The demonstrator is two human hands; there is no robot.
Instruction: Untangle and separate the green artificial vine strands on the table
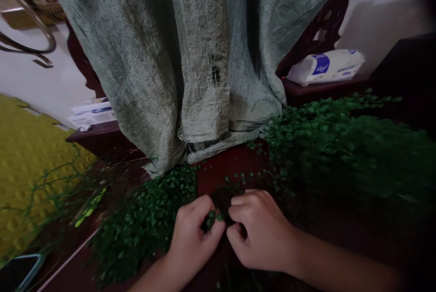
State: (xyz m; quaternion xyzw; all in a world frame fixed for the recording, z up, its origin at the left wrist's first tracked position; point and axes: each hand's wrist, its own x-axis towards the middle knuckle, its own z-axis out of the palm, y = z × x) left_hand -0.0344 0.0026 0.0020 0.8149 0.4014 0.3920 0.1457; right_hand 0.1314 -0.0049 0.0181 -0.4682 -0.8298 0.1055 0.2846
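My left hand (192, 233) is curled shut on a leafy green sprig (210, 220), with small round leaves showing between thumb and forefinger. Close beside it, my right hand (264, 233) is closed, fingers bent toward the thumb; whatever it grips is hidden. A heap of small-leaved greens (143, 224) lies just left of my left hand. Beyond my right hand spreads a larger, looser heap of greens (344, 146). Both hands are over a dark red wooden surface (235, 165).
A grey-green woven sack (204, 42) with a torn hole hangs in front. On the right ledge lies a white tissue pack (332, 67). Papers or packets (93, 112) sit at left. Thin trailing stems (64, 174) reach over a yellow textured surface (17, 146). A dark, blue-rimmed object (34, 264) is lower left.
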